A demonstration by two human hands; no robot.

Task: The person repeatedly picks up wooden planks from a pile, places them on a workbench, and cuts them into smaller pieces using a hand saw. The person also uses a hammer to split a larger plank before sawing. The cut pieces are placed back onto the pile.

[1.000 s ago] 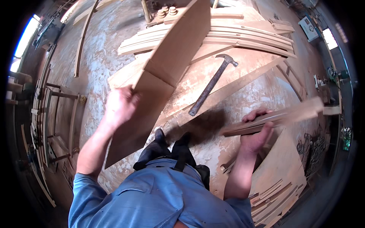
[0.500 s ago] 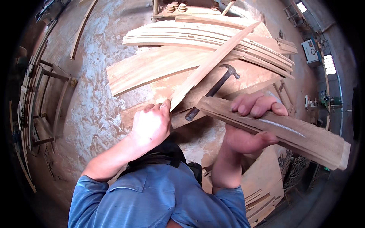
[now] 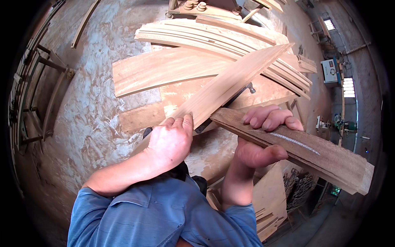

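My left hand (image 3: 169,142) is closed over the edge of a long pale wooden board (image 3: 230,84), near its close end. The board slants away to the far right, its broad face up and its far end tapered. My right hand (image 3: 258,154) grips a shorter dark wooden board (image 3: 329,158), fingers over the top and thumb beneath. A white chalk-like streak (image 3: 294,142) runs along that face. The dark board's left tip comes close to the pale board's edge; whether they touch I cannot tell. A claw hammer (image 3: 249,88) lies mostly hidden under the pale board.
Several curved pale strips (image 3: 185,35) and a wide curved board (image 3: 164,68) lie across the work surface ahead. Small round wooden pieces (image 3: 201,6) sit on a stand at the back. Wooden frames (image 3: 57,99) stand at left, and a plywood sheet (image 3: 269,193) is beside me at right.
The pale board has turned from its narrow edge to its broad face and slid toward me, now covering most of the hammer. My right hand with the dark board has shifted slightly left.
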